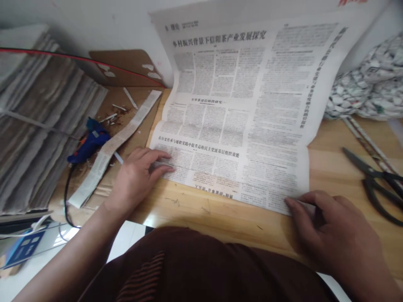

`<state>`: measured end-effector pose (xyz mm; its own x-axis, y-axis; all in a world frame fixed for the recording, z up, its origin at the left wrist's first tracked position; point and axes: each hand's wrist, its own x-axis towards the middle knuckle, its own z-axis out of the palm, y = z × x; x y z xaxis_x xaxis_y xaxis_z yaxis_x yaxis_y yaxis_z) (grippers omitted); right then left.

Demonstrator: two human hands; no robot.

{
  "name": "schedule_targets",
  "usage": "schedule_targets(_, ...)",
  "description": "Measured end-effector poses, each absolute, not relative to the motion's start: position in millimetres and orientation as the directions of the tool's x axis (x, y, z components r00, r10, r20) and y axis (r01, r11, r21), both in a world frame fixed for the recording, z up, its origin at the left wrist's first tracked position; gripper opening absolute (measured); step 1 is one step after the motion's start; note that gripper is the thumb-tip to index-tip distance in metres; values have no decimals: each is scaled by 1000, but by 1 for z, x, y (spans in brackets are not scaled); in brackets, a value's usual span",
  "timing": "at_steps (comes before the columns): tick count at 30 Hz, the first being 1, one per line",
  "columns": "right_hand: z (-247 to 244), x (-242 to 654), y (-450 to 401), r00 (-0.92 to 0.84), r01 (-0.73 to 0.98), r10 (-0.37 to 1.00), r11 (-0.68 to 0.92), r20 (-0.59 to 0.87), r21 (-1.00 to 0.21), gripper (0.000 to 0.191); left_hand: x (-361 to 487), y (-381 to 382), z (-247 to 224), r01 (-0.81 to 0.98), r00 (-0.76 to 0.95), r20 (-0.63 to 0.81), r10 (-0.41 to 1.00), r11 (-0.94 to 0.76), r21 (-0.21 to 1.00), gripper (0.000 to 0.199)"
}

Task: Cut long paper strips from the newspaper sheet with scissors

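A sheet of newspaper (pixel 229 126) lies on the wooden table in front of me, its far part rising against the wall. Its near edge is folded over, with a strip of upside-down print showing there. My left hand (pixel 137 174) grips the sheet's near left corner between thumb and fingers. At the near right corner, my right hand (pixel 330 222) has its thumb on top of the paper and its other fingers curled, partly hidden. To the right of the newspaper lie black scissors (pixel 373 176) with their blades slightly apart.
On the left, a blue glue gun (pixel 91 142) with a black cord lies beside a long folded paper strip (pixel 105 157) on cardboard. A tied newspaper stack (pixel 34 117) stands behind them. Woven paper pieces (pixel 368 84) and thin paper rods (pixel 365 138) are at the right of the table (pixel 208 214).
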<state>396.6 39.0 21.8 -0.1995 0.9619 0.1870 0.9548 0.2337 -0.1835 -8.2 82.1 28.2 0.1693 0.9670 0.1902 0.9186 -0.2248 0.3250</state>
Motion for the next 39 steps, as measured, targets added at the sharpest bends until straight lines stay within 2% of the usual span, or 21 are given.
schedule_targets(11,22,398,40,-198,951,962,235,189,-202,17,-19,84,20,930,119,208,971,-182,320,42)
schedule_targets(16,19,405,41,-160,942,971,204,177,-265,16,-17,83,22,947,82,214,973,-143,287,52)
schedule_targets(20,10,414,40,-146,935,974,192,172,-298,16,-17,81,24,959,11,236,972,-77,274,52)
schedule_targets(23,5,418,39,-115,941,975,167,189,-293,22,-18,81,23,966,22,271,962,-90,241,51)
schedule_targets(27,7,413,37,-126,956,979,164,162,-244,23,-18,79,21,989,65,368,928,-110,103,54)
schedule_targets(29,12,407,35,-130,964,980,160,152,-210,29,-16,75,20,992,117,429,896,-126,-6,45)
schedule_targets(31,17,402,33,-142,969,976,171,166,-180,31,-13,70,19,980,198,430,881,-184,-75,30)
schedule_targets(35,17,402,29,-205,970,949,229,240,-78,26,-8,57,15,945,321,418,850,-317,-80,17)
schedule_targets(39,8,411,26,-320,945,872,322,370,60,18,-8,46,14,946,315,409,856,-316,-67,25)
